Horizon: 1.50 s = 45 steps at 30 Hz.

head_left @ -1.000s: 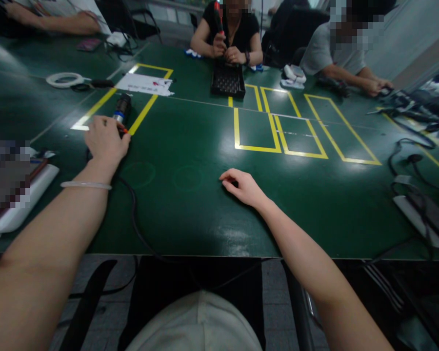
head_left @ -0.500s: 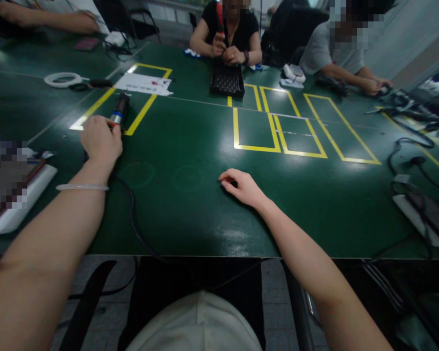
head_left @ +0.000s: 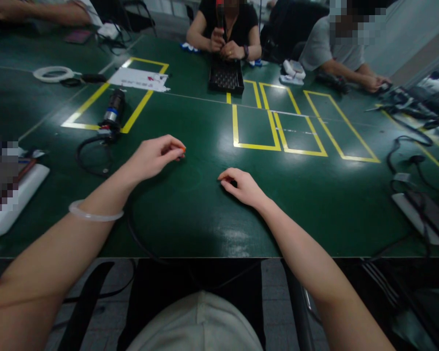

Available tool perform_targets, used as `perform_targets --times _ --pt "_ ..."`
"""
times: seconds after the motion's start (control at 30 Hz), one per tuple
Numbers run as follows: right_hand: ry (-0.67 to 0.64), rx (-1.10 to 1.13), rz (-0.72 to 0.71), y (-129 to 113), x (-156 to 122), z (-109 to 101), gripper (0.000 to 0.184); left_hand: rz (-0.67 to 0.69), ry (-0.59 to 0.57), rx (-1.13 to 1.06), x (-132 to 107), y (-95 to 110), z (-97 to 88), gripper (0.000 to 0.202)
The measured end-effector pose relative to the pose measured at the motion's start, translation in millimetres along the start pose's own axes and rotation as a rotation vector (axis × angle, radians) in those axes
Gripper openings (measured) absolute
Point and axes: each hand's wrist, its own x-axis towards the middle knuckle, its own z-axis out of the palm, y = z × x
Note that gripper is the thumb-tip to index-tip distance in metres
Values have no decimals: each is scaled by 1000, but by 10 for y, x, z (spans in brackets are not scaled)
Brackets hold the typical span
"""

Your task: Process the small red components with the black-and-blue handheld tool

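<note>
My left hand [head_left: 155, 156], above the left-middle of the green table, has thumb and fingers pinched together. A tiny orange and dark spot shows at its fingertips, too small to name. To its left lies a black cylindrical device [head_left: 113, 111] with a silver and blue band and a black cable, inside a yellow-taped outline; the hand is apart from it. My right hand [head_left: 241, 186] rests on the table near the middle, fingers loosely curled, a gap between thumb and forefinger and nothing visible in it.
Yellow tape outlines [head_left: 256, 147] mark the table. A white sheet [head_left: 137, 79] and a white ring [head_left: 53, 74] lie at far left. Across the table, a person's hands [head_left: 227, 46] hold a red-and-black tool over a black tray [head_left: 226, 78]. Cables [head_left: 391, 161] run along the right.
My left hand has left the black device and moved right and slightly towards me, fingers pinched. The device stays in the taped outline. My right hand has not moved.
</note>
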Motion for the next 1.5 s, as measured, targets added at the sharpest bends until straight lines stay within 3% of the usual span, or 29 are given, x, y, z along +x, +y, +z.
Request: perform_targets --times 0.13,0.27,0.37,0.57,0.8,1.03,1.27,1.5 --pt "5 -13 -3 7 2 2 13 72 -272 -66 -104 295 321 37" --pt "3 -11 -9 11 0 8 13 76 -454 -112 -129 285 436 34" --pt "7 -10 -11 12 -3 10 14 46 -509 -141 -99 226 433 33" --pt "10 -8 -6 12 -6 14 13 57 -546 -112 -43 256 401 34" --pt "17 -8 -9 25 -7 23 14 139 -593 82 70 355 445 28" --pt "36 39 34 23 -19 31 16 101 -514 -143 -8 360 574 29" --pt "-12 196 -39 5 -20 48 26 82 -465 -248 -64 368 640 40" --pt "-21 181 -48 -33 -24 56 13 93 -474 -318 -93 454 661 50"
